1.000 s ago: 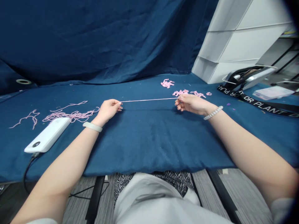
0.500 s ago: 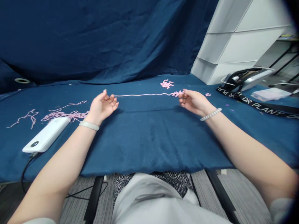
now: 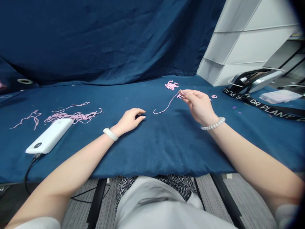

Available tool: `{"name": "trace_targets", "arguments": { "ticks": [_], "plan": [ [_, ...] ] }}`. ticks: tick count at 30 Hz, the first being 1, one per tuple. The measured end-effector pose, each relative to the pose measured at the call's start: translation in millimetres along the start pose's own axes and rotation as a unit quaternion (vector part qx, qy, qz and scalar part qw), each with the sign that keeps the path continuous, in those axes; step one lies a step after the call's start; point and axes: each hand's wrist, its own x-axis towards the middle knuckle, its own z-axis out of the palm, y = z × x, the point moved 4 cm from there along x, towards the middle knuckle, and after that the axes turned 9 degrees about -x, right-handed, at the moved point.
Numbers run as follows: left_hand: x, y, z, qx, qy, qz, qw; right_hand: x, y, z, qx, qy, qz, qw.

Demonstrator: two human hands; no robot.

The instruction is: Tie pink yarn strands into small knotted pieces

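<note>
My right hand (image 3: 197, 106) pinches a thin pink yarn strand (image 3: 168, 105) between its fingertips, and the strand curves down and left onto the blue cloth. A small crinkled bit of pink yarn (image 3: 179, 95) sits right at those fingertips. My left hand (image 3: 130, 121) rests palm down on the cloth, fingers loosely curved, holding nothing. A tangled heap of crinkled pink yarn (image 3: 73, 117) lies well to its left, and a small crinkled pink clump (image 3: 171, 85) lies beyond my right hand.
A white power bank (image 3: 49, 136) with a black cable lies on the blue cloth (image 3: 157, 143) near the left yarn. At the far right are a black lettered strap (image 3: 262, 108), a silver device (image 3: 252, 79), a flat plastic box (image 3: 280, 96) and white shelving (image 3: 238, 47).
The strand no longer stretches between my hands and now hangs curved from my right hand. My left hand has let go, moved right and toward me, and settled palm down.
</note>
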Motion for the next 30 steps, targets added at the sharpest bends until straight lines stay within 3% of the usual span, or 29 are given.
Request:
{"name": "trace_targets", "arguments": {
  "ticks": [3,9,15,20,24,26,30],
  "plan": [
    [12,3,13.2,0.014,-0.006,0.006,1.0,-1,-2,3,0.027,0.001,0.004,1.0],
    [47,6,32.1,0.056,0.012,-0.111,0.992,0,1,3,0.127,-0.007,0.072,0.989],
    [54,20,49.1,0.05,0.002,-0.095,0.994,0,-1,1,0.119,-0.025,0.065,0.99],
    [46,13,39.6,-0.022,-0.004,-0.1,0.995,6,-4,-13,0.039,0.068,0.003,0.997],
    [35,4,21.6,-0.128,0.027,-0.139,0.982,9,7,-22,0.02,0.158,0.067,0.985],
    [26,2,10.8,-0.227,0.067,-0.174,0.956,7,9,-20,0.044,0.153,0.118,0.98],
    [10,3,-6.7,-0.436,0.154,-0.228,0.857,-1,6,-11,0.128,0.11,0.214,0.962]
  ]
}}
